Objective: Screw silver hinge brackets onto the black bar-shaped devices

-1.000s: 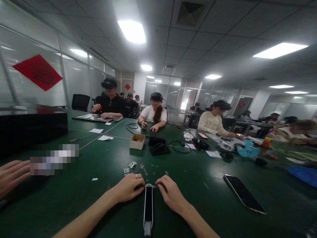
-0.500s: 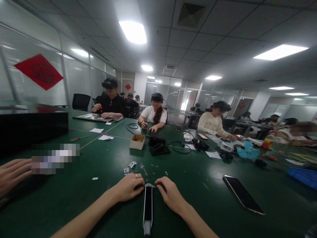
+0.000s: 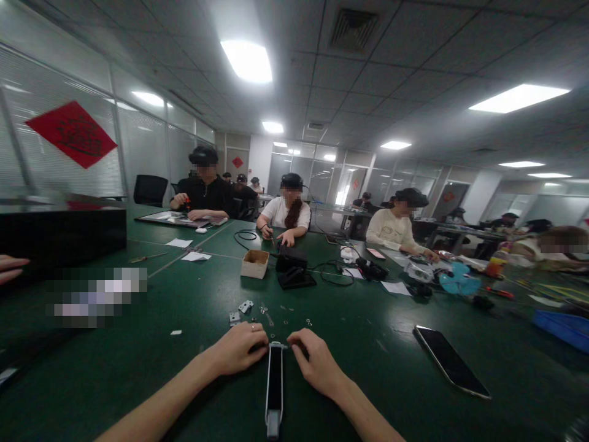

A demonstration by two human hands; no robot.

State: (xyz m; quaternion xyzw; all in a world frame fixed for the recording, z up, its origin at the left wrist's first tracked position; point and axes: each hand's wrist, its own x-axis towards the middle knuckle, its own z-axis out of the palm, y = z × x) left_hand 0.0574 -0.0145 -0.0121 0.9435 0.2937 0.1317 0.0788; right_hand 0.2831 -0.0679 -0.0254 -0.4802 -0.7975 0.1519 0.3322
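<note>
A long, narrow piece with a white frame, a dark middle and a grey near end [image 3: 275,383] lies on the green table, pointing away from me. At its far end, my left hand [image 3: 242,348] is closed, thumb and fingers pinched at the left side; what they grip is hidden. My right hand [image 3: 315,359] pinches at the opposite side, where a small metal pin [image 3: 286,347] sticks out toward the fingertips. Just beyond lie white metal brackets [image 3: 246,306] and several small nuts and washers [image 3: 308,322].
A phone [image 3: 451,361] lies right. Ahead stand a small cardboard box [image 3: 255,264] and a black stand [image 3: 294,270]. A blurred-out item [image 3: 99,298] lies left, near another person's hand [image 3: 11,268]. A screwdriver [image 3: 148,258] and a blue tray [image 3: 561,328] lie farther off. Co-workers sit opposite.
The other person's hand at the left has come off the blurred-out item and drawn back toward the left edge. My own hands and the white-framed piece stay practically where they were.
</note>
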